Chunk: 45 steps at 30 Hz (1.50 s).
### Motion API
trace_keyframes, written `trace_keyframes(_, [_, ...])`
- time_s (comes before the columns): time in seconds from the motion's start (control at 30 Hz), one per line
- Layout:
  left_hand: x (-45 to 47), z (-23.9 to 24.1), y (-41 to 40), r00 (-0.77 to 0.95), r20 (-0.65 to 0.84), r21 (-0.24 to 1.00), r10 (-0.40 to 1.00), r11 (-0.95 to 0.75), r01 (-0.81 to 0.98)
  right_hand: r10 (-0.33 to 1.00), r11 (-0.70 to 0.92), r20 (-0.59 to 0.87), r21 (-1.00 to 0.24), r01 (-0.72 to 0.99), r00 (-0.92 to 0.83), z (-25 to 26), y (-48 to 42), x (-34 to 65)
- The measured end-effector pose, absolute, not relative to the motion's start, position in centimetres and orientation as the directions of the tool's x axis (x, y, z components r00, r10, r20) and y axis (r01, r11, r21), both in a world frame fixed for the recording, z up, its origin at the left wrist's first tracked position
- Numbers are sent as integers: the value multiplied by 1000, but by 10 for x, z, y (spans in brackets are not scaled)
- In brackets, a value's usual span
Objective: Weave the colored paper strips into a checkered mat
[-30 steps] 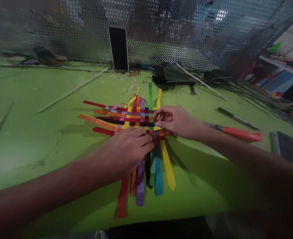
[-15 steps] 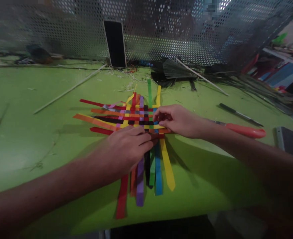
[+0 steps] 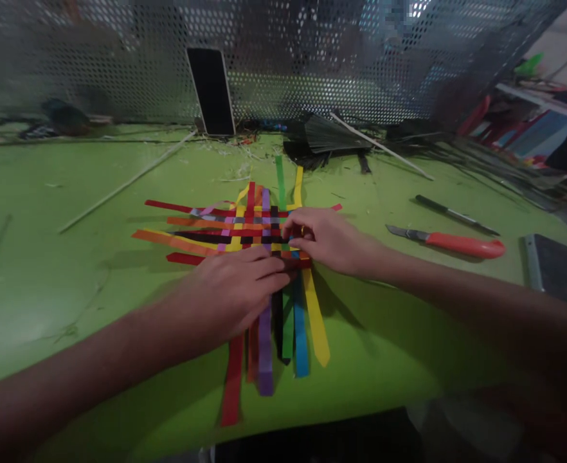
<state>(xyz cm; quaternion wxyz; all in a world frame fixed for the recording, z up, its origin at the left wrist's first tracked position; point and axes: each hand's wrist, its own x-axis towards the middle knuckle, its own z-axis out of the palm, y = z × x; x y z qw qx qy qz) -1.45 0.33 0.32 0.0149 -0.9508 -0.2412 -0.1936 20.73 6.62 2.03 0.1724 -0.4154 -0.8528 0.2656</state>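
Note:
A loose mat of woven paper strips in several colours lies on the green table. My left hand rests palm down over its near edge, fingers stretched out to the right and thumb hidden. At the mat's right side, my right hand has thumb and forefinger pinched at a paper strip, whose colour the fingers hide. A red strip, a purple strip, a blue strip and a yellow strip stick out toward me. Other strip ends fan out to the left.
A red-handled knife and a thin black-handled blade lie on the right, near a dark phone-like device. Another phone leans against the perforated metal panel. Dark fibres and a thin stick lie behind.
The view has shifted, so the mat and both hands appear slightly further left. My right hand has turned a little at the mat's right side; the left still rests on the near edge.

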Motion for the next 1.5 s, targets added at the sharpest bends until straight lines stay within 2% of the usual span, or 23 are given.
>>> trace_keyframes(0.07, [-20,4,11,766,429,146,480,-873,465,782,554,97,-560,616,-615,18,68,208])
trace_keyframes(0.17, [-24,4,24,643,484,203,594,-791,577,757,609,136,-501,614,-639,12,70,206])
trace_keyframes(0.3, [-24,1,35,586,442,202,679,-712,673,729,658,236,-499,563,-642,6,70,207])
trace_keyframes(0.43, [-25,-3,44,631,407,176,661,-734,656,707,674,299,-559,483,-640,14,67,223])
trace_keyframes(0.53, [-27,-4,50,712,406,98,573,-802,589,675,728,312,-434,532,-669,20,65,239])
trace_keyframes(0.67, [-28,-2,51,805,395,-128,443,-841,526,531,848,368,-233,477,-763,12,63,252])
trace_keyframes(0.77, [-27,2,48,846,342,-256,409,-826,503,466,882,434,-160,443,-771,1,62,254])
trace_keyframes(0.87, [-28,4,46,857,342,-298,386,-820,489,436,893,469,-124,432,-768,-6,63,253])
trace_keyframes(1.0, [-34,4,48,833,404,-246,379,-831,498,408,905,451,-88,416,-793,-11,64,248])
trace_keyframes(1.2, [-43,6,49,796,374,-116,475,-828,548,377,906,335,62,420,-864,-11,61,246])
trace_keyframes(1.33, [-46,7,48,800,312,-102,513,-819,565,453,884,201,25,467,-868,9,59,238])
trace_keyframes(1.43, [-46,6,48,786,289,-90,547,-802,591,544,839,102,-103,535,-833,30,62,218])
trace_keyframes(1.5, [-45,4,47,774,302,-62,557,-799,599,594,799,106,-197,568,-798,39,68,202])
